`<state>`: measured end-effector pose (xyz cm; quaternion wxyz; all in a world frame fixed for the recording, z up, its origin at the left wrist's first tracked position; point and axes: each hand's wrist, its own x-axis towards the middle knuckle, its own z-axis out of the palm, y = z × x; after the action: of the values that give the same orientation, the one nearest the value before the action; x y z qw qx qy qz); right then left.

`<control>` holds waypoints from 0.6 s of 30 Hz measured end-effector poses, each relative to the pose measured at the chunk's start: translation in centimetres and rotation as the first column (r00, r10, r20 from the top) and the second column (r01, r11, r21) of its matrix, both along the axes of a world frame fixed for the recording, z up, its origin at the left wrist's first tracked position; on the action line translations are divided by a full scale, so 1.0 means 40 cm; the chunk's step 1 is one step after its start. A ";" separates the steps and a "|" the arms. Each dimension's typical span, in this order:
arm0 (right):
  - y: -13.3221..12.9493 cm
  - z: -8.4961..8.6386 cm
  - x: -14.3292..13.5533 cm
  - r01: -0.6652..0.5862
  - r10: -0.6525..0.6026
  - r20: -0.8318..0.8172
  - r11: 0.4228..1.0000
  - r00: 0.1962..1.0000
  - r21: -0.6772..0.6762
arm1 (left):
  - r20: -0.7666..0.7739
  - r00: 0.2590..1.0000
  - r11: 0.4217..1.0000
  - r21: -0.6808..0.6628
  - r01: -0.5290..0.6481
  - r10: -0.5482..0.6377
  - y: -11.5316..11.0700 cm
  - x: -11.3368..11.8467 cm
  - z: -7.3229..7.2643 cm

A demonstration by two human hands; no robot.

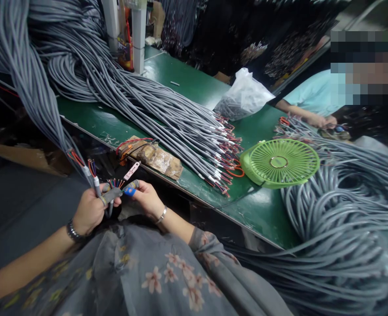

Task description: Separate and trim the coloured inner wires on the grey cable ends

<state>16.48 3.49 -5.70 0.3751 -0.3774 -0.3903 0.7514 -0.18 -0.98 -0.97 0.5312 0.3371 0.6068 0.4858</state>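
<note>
My left hand (90, 210) is closed round the end of a grey cable (97, 188), its fingertips wrapped in grey tape. Thin coloured wires (115, 182) fan out above its thumb. My right hand (148, 201), with blue and grey wraps on its fingertips, pinches at the tips of these wires, close beside the left thumb. Other grey cable ends with red and blue wires (76, 158) hang just behind my left hand. A pink-white tag (131, 171) stands out above the wires, near the table edge.
On the green table (194, 83) lie a big bundle of grey cables (167, 114), a taped block (157, 159), a green fan (278, 162) and a plastic bag (243, 94). More cables (339, 219) are heaped at right. Across the table, a person's hands (322, 121) hold wires.
</note>
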 end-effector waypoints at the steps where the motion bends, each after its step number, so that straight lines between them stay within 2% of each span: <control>1: 0.003 -0.003 0.002 0.005 -0.005 -0.024 1.000 1.000 -0.009 | -0.005 1.000 1.000 0.005 0.010 -0.010 0.002 -0.002 0.003; 5: 0.040 0.007 0.011 0.053 -0.061 -0.080 0.993 0.995 -0.103 | 0.015 0.992 0.992 0.019 0.126 -0.126 0.018 -0.009 0.032; 7: 0.065 0.023 0.010 0.034 -0.045 -0.083 0.990 0.995 -0.137 | 0.030 0.985 0.986 0.017 0.169 -0.169 0.030 -0.010 0.048; 10: 0.092 0.042 -0.001 -0.054 0.042 -0.106 0.991 0.993 -0.122 | 0.041 0.979 0.980 0.021 0.197 -0.198 0.046 -0.007 0.060; 12: 0.096 0.041 -0.012 -0.061 0.052 -0.108 0.995 0.993 -0.079 | 0.042 0.976 0.977 0.031 0.213 -0.214 0.055 -0.005 0.058; 15: 0.088 0.023 -0.025 0.091 -0.089 -0.056 0.995 0.994 0.032 | 0.026 0.973 0.973 0.030 0.230 -0.231 0.061 -0.004 0.047; 18: 0.081 0.003 -0.027 0.240 -0.241 -0.006 0.964 0.970 0.114 | 0.030 0.970 0.971 0.020 0.239 -0.240 0.061 -0.005 0.040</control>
<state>15.39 6.72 -5.58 0.4829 -0.4031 -0.3852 0.6752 -0.38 1.45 0.61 0.5927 0.4043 0.5494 0.4283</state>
